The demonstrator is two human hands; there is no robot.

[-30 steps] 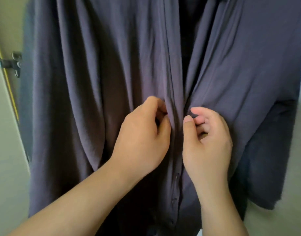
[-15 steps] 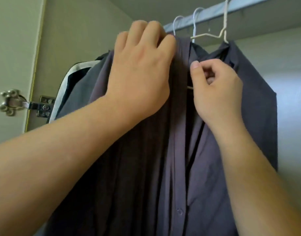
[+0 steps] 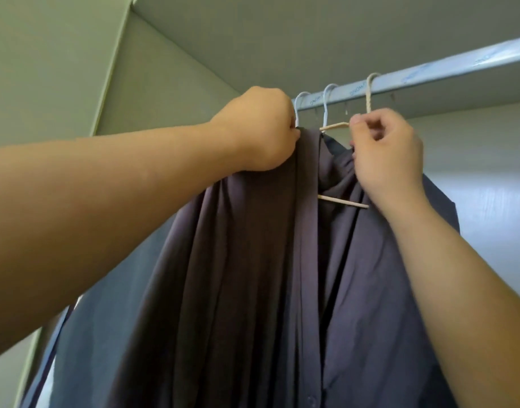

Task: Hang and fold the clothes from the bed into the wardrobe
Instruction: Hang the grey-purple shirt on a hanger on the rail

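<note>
Head view. Left hand (image 3: 261,128), one: grips dark shirt (image 3: 253,290) at its left collar edge. Shirt, one, hangs in the wardrobe on beige hanger (image 3: 341,201). Hooks (image 3: 325,101) on rail (image 3: 429,70): three. Right hand (image 3: 388,154), one: pinches the hanger's neck. Risk: an uneven tug slides the shirt off or unseats its hook.

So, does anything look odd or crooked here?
Yes: the dark shirt sits lopsided on its cream hanger; the front gapes, baring the hanger's arm and lower bar, while the left hand bunches one edge up high.

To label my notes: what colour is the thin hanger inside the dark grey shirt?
Cream; the thin wire hanger shows best in the head view.
</note>
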